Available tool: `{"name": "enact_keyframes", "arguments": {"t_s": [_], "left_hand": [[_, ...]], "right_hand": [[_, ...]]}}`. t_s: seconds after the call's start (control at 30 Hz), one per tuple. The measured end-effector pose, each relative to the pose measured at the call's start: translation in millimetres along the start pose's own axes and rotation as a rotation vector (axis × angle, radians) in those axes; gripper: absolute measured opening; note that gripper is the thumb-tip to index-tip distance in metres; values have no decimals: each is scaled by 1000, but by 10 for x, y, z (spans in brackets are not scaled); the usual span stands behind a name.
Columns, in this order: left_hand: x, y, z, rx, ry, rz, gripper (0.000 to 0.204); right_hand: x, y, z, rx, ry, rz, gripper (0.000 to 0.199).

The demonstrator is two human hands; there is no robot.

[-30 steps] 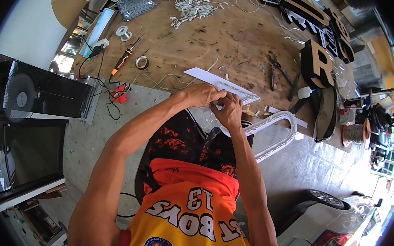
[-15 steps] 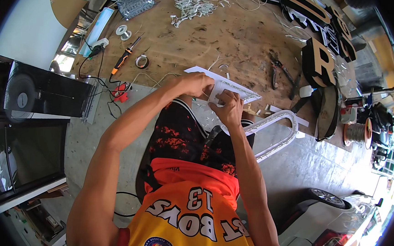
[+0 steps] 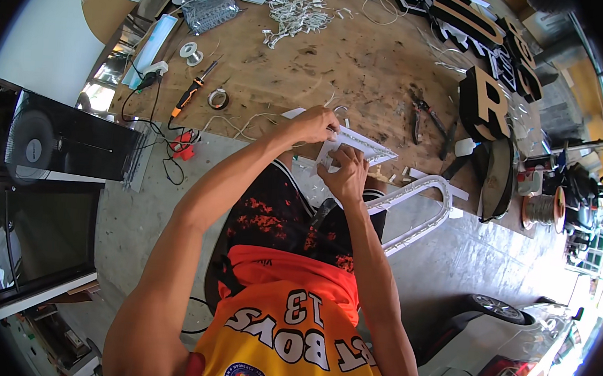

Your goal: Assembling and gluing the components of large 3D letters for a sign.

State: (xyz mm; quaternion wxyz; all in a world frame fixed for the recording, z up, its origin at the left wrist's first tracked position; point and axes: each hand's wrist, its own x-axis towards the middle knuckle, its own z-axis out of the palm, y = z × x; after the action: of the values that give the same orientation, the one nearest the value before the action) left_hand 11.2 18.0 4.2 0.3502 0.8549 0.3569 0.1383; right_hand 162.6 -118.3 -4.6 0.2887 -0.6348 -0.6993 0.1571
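Observation:
A white letter-shaped panel (image 3: 327,150), with a strip of small modules along its upper edge, lies at the table's front edge above my lap. My right hand (image 3: 346,174) grips its lower part, fingers bent over the white face. At the panel's upper left, my left hand (image 3: 318,125) is closed in a pinch at the strip's end; what sits between the fingertips is too small to make out. A white loop-shaped channel (image 3: 420,187) with a similar strip reaches from under my right forearm out past the table edge.
Left on the wooden table (image 3: 267,74) lie a soldering iron (image 3: 187,96), a solder spool (image 3: 190,53) and a tape roll (image 3: 217,98). Pliers (image 3: 429,116) and a black-and-gold letter (image 3: 486,103) are on the right. A pile of white module strips (image 3: 296,13) sits at the back.
My left hand has shifted slightly right and up along the panel's edge, its fingers more pinched. My right hand stays on the panel. The whole view has tilted slightly.

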Motion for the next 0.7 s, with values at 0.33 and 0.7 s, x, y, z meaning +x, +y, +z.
{"name": "enact_keyframes", "arguments": {"t_s": [0.33, 0.7], "left_hand": [[237, -15, 3, 355, -87, -10, 16], [140, 74, 78, 346, -59, -67, 15]], "right_hand": [[-6, 4, 21, -1, 21, -22, 39], [3, -5, 3, 6, 8, -33, 38]]}}
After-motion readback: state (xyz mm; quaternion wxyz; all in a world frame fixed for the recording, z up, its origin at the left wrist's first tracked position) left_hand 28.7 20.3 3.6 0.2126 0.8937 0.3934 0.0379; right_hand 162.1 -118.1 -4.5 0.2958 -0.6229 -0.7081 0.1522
